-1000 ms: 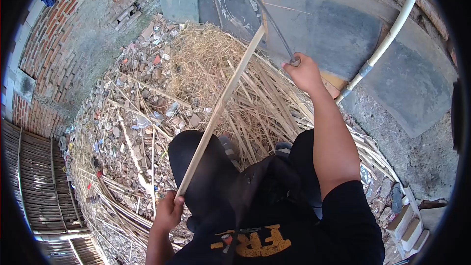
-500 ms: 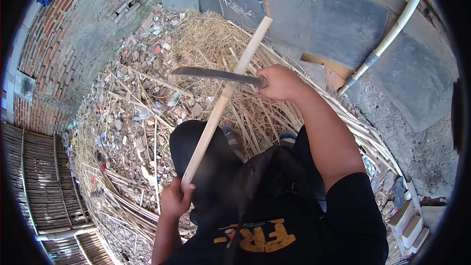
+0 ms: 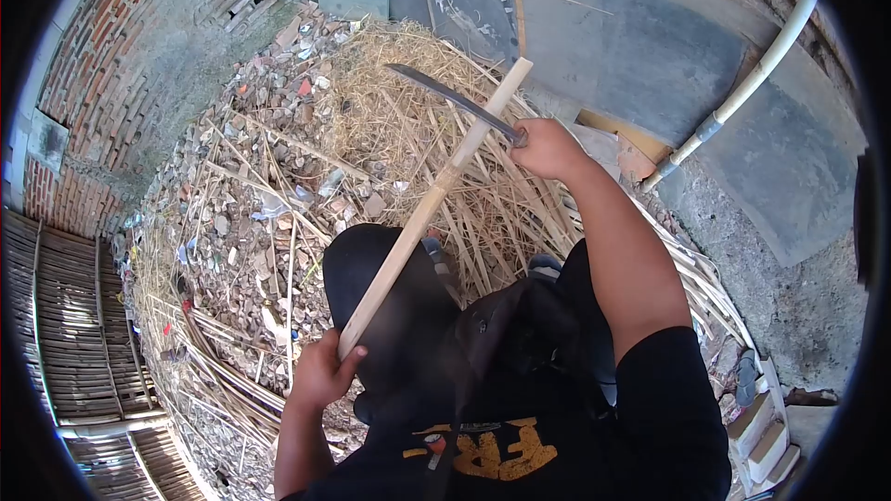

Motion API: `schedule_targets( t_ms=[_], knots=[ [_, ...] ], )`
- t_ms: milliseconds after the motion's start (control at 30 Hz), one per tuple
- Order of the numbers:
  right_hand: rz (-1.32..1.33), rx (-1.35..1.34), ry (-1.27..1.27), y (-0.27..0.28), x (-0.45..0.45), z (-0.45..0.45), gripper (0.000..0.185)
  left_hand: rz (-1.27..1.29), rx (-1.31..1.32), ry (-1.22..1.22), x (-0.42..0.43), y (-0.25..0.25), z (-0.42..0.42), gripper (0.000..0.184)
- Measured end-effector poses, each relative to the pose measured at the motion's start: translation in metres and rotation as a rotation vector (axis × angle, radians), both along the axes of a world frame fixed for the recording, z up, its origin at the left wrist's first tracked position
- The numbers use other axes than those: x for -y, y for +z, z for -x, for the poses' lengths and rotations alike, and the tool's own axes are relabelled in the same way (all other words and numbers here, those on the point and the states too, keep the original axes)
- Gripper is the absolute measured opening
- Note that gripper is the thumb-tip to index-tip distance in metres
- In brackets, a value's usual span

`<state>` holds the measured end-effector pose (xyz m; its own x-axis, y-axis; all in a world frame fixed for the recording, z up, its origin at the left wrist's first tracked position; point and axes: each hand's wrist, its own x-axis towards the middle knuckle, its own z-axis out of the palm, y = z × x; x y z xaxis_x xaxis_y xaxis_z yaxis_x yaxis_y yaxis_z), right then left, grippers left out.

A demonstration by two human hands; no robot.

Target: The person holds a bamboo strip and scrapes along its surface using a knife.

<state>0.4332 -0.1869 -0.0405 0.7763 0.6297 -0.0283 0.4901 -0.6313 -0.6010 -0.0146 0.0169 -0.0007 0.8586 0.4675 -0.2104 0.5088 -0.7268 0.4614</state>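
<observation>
Crossing the long, pale, flat bamboo-like strip [image 3: 406, 243], the dark, slightly curved metal knife [image 3: 436, 87] is now seen nearer the strip's far end than half a second ago, its tip turned farther away; the working spot is judged to have been shifted outward. Whether edge and strip touch cannot be told. The strip is slanted from near left to far right. Its near end is pinched between thumb and fingers of the bare left hand [image 3: 323, 371]; the knife is enclosed by curled fingers of the bare right hand [image 3: 549, 150]. Counted: one held strip, one knife, two hands, one white tubular pipe [image 3: 764, 70] far right; loose tan split strips [image 3: 469, 241] below, too many to count.
</observation>
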Motion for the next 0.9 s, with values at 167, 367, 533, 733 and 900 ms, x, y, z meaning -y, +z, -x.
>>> schedule_targets(
  t_ms=[167, 367, 533, 733, 900],
  knots=[
    [0.162, 0.02, 0.25, 0.045, 0.001, 0.051, 0.032, 0.082, 0.067, -0.008, 0.002, -0.004, -0.005, 0.041],
    [-0.094, -0.082, -0.077, -0.032, 0.013, -0.014, 0.039, 0.11, 0.03, -0.007, -0.004, -0.005, -0.002, 0.037],
    [-0.071, -0.142, 0.034, 0.024, 0.007, 0.019, 0.039, 0.158, 0.091, 0.003, -0.004, -0.01, 0.001, 0.037],
    [-0.059, -0.249, 0.129, -0.011, 0.004, 0.001, 0.043, 0.276, -0.099, 0.027, -0.005, 0.003, -0.009, 0.034],
    [-0.129, -0.233, -0.161, -0.024, 0.008, -0.017, 0.052, 0.332, -0.206, 0.017, -0.011, 0.027, -0.013, 0.039]
  ],
)
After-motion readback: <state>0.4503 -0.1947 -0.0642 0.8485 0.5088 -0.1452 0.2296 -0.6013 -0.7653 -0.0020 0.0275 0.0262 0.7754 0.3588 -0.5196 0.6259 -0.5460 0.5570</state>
